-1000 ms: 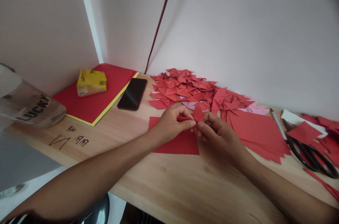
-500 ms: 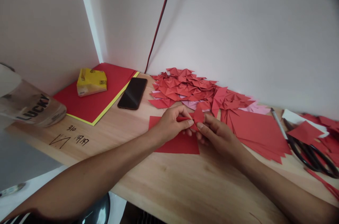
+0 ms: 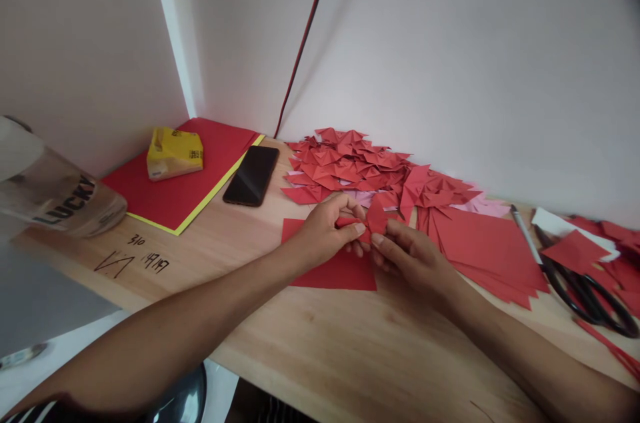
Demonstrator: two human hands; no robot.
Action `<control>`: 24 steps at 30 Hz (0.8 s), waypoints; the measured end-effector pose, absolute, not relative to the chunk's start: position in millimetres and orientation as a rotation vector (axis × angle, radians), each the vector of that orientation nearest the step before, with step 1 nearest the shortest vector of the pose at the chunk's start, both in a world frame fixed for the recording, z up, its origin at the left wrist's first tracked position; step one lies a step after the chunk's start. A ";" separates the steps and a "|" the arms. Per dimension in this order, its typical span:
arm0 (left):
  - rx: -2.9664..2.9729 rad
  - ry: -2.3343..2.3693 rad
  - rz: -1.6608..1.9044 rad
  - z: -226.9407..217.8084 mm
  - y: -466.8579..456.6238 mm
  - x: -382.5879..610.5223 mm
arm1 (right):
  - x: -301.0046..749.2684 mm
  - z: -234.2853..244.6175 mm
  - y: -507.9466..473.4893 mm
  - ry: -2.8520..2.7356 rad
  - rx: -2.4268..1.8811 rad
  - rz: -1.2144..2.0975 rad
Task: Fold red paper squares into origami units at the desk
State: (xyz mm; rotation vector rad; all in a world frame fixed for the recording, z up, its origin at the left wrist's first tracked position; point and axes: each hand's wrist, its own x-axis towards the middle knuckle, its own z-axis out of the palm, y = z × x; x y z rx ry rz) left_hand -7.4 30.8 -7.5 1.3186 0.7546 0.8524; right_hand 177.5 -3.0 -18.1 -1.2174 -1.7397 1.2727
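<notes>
Between my two hands is a small folded piece of red paper [image 3: 376, 218], its pointed flap standing up. My left hand [image 3: 336, 228] pinches its left side between thumb and fingers. On the right side, my right hand [image 3: 406, 248] grips it near the base of the flap. Fingers hide part of the folds. Below them a flat red paper sheet [image 3: 336, 275] lies on the wooden table [image 3: 310, 336]. Behind my hands is a heap of folded red paper pieces [image 3: 350, 160], with some pink ones among them.
To the right lie a stack of red paper squares [image 3: 493, 246], a pen [image 3: 525, 230] and black-handled scissors [image 3: 585, 293]. On the left are a phone [image 3: 251, 175], a yellow packet [image 3: 175, 153] on red sheets [image 3: 150, 200], and a bottle [image 3: 65, 193]. A wall rises behind.
Both hands stay in nearly the same place, still holding the folded red paper. Only small finger shifts show, and the view has moved very slightly.
</notes>
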 end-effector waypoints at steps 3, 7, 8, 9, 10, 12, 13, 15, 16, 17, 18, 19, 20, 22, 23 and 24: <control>1.331 0.805 0.802 -7.2 33.5 -9.5 | 176.5 -15.3 -6.2 -1.757 -1.239 1.226; 1.441 0.835 0.714 -7.0 36.2 -14.1 | 177.4 -17.7 -9.7 -1.834 -1.232 1.220; 1.477 0.830 0.699 -6.5 36.1 -14.8 | 177.5 -18.6 -10.3 -1.849 -1.245 1.212; 1.512 0.822 0.689 -5.7 35.6 -15.1 | 177.5 -19.1 -10.8 -1.862 -1.264 1.201; 1.543 0.813 0.687 -4.7 34.7 -15.2 | 177.3 -19.2 -11.2 -1.874 -1.284 1.190; 1.591 0.812 0.718 -2.3 32.2 -14.4 | 176.2 -17.9 -11.8 -1.892 -1.309 1.180; 1.612 0.820 0.746 -1.1 30.8 -13.8 | 175.6 -16.8 -11.9 -1.897 -1.311 1.178; 1.640 0.841 0.790 0.5 28.6 -12.6 | 174.5 -14.6 -11.8 -1.908 -1.303 1.167; 1.642 0.846 0.795 0.8 27.9 -12.2 | 174.2 -13.7 -11.6 -1.913 -1.301 1.153; 1.632 0.842 0.786 0.7 27.6 -12.0 | 174.2 -13.2 -11.3 -1.917 -1.302 1.139; 1.612 0.826 0.764 0.4 27.7 -11.9 | 174.4 -12.9 -11.0 -1.917 -1.305 1.126; 1.584 0.807 0.736 -0.1 28.1 -12.1 | 174.9 -12.9 -10.7 -1.913 -1.309 1.118; 1.558 0.786 0.706 -0.7 28.6 -12.4 | 175.5 -13.2 -10.4 -1.908 -1.308 1.119; 1.524 0.760 0.653 -1.7 29.8 -13.4 | 177.1 -14.0 -10.0 -1.904 -1.281 1.147; 1.523 0.756 0.636 -2.2 30.2 -13.8 | 177.9 -14.5 -9.8 -1.910 -1.257 1.167; 1.531 0.760 0.626 -2.7 30.6 -14.2 | 178.6 -15.1 -9.6 -1.920 -1.227 1.186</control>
